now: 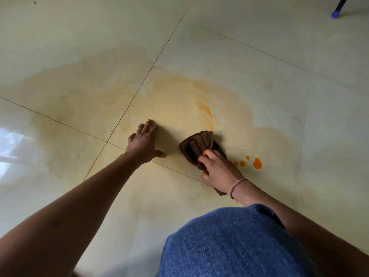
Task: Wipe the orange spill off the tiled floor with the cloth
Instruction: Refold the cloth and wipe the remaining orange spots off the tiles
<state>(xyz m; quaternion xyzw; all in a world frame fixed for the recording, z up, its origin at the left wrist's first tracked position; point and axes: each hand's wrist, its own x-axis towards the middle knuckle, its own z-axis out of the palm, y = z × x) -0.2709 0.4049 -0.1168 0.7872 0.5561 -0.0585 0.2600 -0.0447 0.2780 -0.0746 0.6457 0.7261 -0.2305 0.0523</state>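
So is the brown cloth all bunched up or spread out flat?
Bunched up. The brown ribbed cloth sits in a lumpy wad with folds, gripped by the right hand on the pale tiled floor.

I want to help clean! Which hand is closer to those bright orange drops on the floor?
The right hand, which grips the cloth just left of the orange drops. The left hand is pressed flat on the floor farther left, beyond the cloth.

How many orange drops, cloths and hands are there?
Orange drops: 4
Cloth: 1
Hands: 2, left hand flat on the floor, right hand on the cloth
Total: 7
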